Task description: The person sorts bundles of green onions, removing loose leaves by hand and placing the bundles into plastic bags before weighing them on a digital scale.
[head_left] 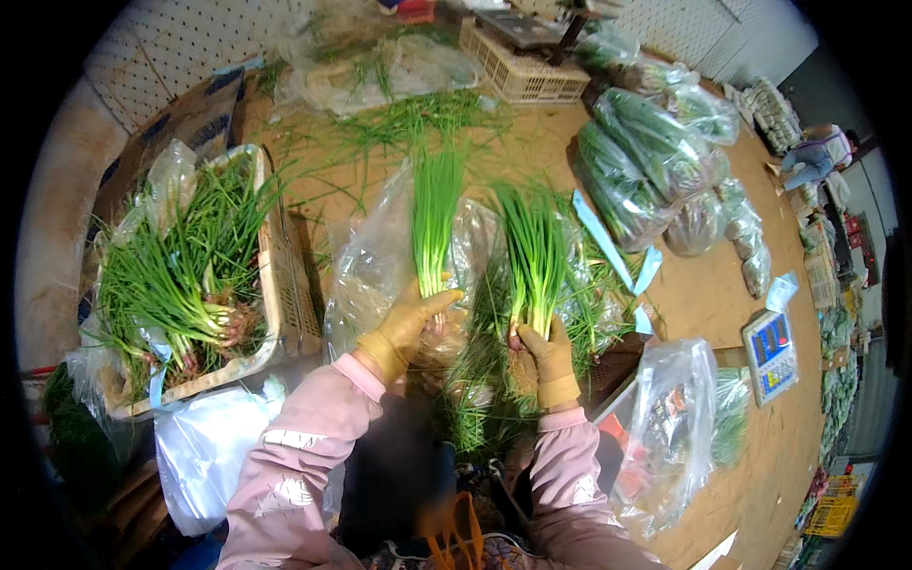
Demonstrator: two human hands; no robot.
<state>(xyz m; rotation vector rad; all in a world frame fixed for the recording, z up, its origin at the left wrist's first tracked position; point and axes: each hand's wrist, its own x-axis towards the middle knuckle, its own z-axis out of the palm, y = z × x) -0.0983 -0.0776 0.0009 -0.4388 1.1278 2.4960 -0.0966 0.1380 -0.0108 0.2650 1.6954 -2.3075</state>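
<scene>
My left hand (410,328), in a tan glove, is closed round the lower white stalks of a bunch of green onions (435,214). Its leaves point away from me and stand fairly straight. To its right, my right hand (549,366), gloved too, grips a second green onion bunch (534,252) near its brown, stringy roots. The two bunches are apart. Below and between them lies a heap of loose green onions (470,423). Behind the left bunch spreads a see-through plastic bag (366,271).
At left, a pale plastic crate (274,275) holds more green onions. White plastic bags (204,456) hang in front of it. Bagged green bundles (636,161) lie at far right, near a scale's display panel (769,356). Another crate (522,78) stands at the back. A person (819,157) is farther off.
</scene>
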